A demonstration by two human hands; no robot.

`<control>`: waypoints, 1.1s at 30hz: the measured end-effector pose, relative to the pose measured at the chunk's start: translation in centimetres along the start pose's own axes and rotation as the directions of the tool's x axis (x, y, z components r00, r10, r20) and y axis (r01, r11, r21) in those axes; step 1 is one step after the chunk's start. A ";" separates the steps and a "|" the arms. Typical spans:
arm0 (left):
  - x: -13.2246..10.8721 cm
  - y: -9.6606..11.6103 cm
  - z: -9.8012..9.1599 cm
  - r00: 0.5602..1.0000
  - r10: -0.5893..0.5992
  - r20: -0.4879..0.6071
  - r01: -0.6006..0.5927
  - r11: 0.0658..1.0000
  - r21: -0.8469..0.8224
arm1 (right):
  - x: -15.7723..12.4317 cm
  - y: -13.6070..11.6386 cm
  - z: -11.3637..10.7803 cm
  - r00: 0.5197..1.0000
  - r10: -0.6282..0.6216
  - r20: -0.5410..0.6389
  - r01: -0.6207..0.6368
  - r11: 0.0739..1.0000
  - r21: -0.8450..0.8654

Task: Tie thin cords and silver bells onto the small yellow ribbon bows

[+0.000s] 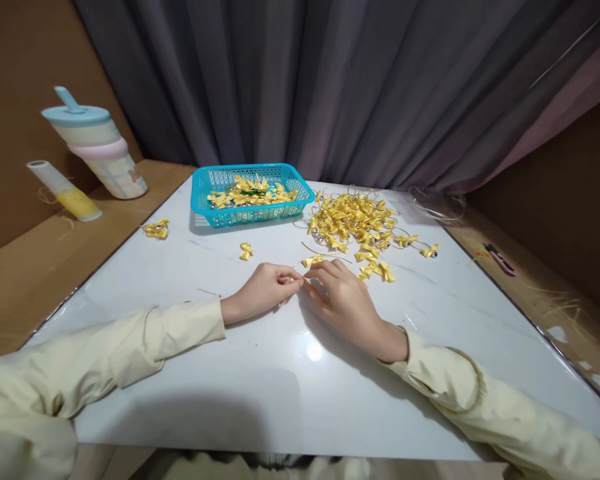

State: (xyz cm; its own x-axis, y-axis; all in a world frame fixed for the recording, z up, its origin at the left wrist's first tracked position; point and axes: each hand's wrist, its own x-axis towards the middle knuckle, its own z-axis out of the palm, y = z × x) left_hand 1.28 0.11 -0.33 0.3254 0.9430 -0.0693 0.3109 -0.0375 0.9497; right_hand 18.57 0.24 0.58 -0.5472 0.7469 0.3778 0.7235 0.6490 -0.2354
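My left hand [269, 292] and my right hand [344, 299] meet over the middle of the table, fingertips pinched close together. What lies between them is too small and too covered to make out. Just beyond my right fingers is a yellow ribbon bow [312, 261], with a thin gold cord [325, 249] close behind it. Another bow [246, 251] rests alone beyond my left hand. To the far right of my hands spreads a heap of yellow bows [353, 219] with gold cord loops and small silver bells.
A blue plastic basket [253, 217] of similar bows stands at the back. More bows [156, 229] lie on the white tabletop [220, 393] at left. A lidded tumbler [105, 157] and a yellow-wound tube [73, 197] stand left; small pink-handled snips [501, 260] lie right.
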 end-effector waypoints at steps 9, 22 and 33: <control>0.0 0.5 0.0 1.000 -0.013 0.015 0.012 0.999 0.032 | -0.2 0.1 0.6 0.983 -0.184 -0.006 0.173 0.937 -0.304; 0.1 0.6 -0.1 0.999 -0.028 0.026 0.028 0.999 0.017 | 0.7 0.3 -1.2 0.924 -0.360 0.127 0.381 0.865 -0.326; 0.1 0.1 -0.2 0.999 0.004 0.040 -0.004 1.000 0.006 | 1.0 1.0 -1.3 0.956 -0.218 0.198 0.257 0.946 -0.198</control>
State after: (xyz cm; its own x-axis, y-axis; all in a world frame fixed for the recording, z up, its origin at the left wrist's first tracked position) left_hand 1.21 0.25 -0.15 0.3617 0.9291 -0.0778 0.3153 -0.0434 0.9480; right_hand 19.26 1.45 1.84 -0.7640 0.6010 0.2349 0.6271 0.7772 0.0512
